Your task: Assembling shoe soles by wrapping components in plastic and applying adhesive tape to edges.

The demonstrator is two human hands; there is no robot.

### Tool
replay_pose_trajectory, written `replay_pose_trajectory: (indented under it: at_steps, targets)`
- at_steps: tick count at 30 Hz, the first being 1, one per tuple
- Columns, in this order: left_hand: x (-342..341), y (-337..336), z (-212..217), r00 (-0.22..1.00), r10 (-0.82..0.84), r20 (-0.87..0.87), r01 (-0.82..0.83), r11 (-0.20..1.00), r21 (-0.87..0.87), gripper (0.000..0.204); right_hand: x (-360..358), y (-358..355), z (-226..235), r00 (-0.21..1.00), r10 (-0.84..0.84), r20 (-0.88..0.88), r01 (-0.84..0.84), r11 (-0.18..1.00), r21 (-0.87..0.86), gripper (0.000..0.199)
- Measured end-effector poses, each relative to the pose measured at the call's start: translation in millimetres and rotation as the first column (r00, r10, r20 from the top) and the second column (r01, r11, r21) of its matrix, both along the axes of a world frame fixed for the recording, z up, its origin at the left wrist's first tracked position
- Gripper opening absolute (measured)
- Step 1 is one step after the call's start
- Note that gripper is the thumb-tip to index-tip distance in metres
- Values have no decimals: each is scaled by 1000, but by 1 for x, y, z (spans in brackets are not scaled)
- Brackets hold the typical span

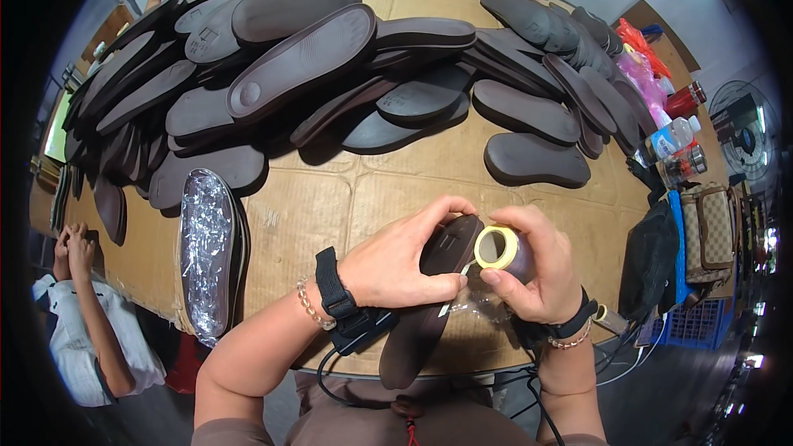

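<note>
Holding a dark sole (410, 347) over the near edge of the table (318, 198) in the half-closed left hand (395, 268), and gripping a yellow-cored film roll (520, 259) just beside it in the curled right hand (542, 274)

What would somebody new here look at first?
Probably the big heap of dark shoe soles across the far side of the table. Next, the yellow-cored roll of clear film in the right hand, beside the brown sole the left hand holds. A shiny film-wrapped sole lies left of both hands.
</note>
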State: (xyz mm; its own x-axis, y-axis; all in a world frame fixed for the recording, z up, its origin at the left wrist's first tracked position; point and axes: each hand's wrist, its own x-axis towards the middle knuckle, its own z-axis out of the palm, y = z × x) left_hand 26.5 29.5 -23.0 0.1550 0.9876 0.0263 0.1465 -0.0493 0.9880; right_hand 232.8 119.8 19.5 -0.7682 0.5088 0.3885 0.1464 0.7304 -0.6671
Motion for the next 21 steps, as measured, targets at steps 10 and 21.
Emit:
replay_pose_trajectory:
  at_steps: [10, 21]
  targets:
    - [-3, 2, 5, 998, -54, 22, 56, 993, -105, 75, -5, 1, -14, 960, -215, -177, 254, 936, 242, 54]
    - [0, 1, -2, 1000, 11, -17, -11, 1000, 19, 69, -9, 1, -15, 959, -231, -162, 269, 921, 282, 53]
